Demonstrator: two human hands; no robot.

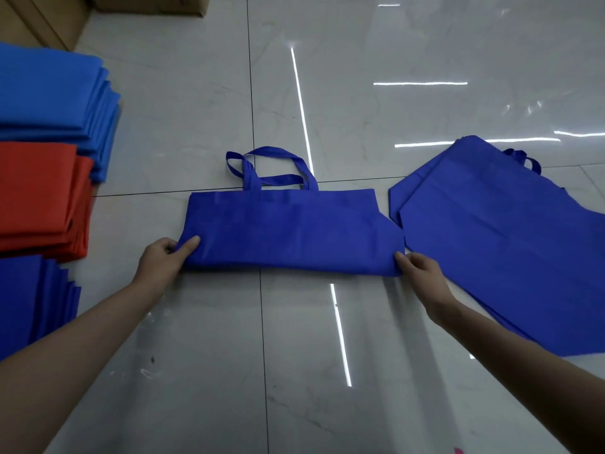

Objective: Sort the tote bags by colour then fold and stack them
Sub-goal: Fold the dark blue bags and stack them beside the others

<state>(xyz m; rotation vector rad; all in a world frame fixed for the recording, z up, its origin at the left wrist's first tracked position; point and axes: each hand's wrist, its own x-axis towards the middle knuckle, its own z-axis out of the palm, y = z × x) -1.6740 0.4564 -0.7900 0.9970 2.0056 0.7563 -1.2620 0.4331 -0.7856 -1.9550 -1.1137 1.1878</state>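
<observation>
Glossy pale floor tiles, cardboard boxes at the far left corner.

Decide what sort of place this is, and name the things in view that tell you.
Probably a stockroom or packing area. Cardboard boxes stand on a glossy tiled floor, folded bags lie stacked by colour, and the left hand and right hand grip a blue bag beside an unfolded pile.

There are three folded-bag stacks: one light-blue stack, one orange-red stack, one royal-blue stack. One half-folded royal-blue fabric tote bag has two loop handles. One pile of flat royal-blue bags, count unclear.
</observation>
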